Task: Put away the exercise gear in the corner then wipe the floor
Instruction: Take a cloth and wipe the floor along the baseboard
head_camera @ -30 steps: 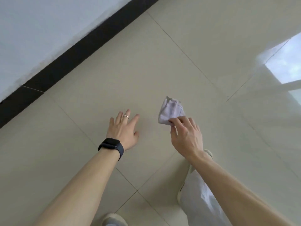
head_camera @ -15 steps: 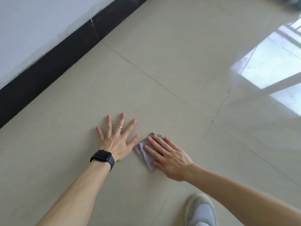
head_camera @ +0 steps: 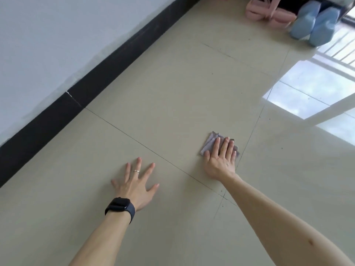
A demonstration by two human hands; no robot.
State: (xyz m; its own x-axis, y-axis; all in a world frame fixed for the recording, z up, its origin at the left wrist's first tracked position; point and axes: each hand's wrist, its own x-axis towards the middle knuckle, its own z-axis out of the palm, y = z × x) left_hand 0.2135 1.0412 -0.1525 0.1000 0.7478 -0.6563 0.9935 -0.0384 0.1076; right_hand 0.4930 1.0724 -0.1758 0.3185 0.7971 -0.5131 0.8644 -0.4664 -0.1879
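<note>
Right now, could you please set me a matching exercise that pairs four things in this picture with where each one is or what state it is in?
Things:
1. left hand
2. right hand
3. cloth
4. blue gear

Places or states:
A. pinned flat beneath a hand
B. far off at the top of the view, beside the pink gear
C. flat on the bare floor, spread wide, with a watch on its wrist
D. pressing down on grey fabric

Pairs: 1-C, 2-D, 3-A, 4-B.
</note>
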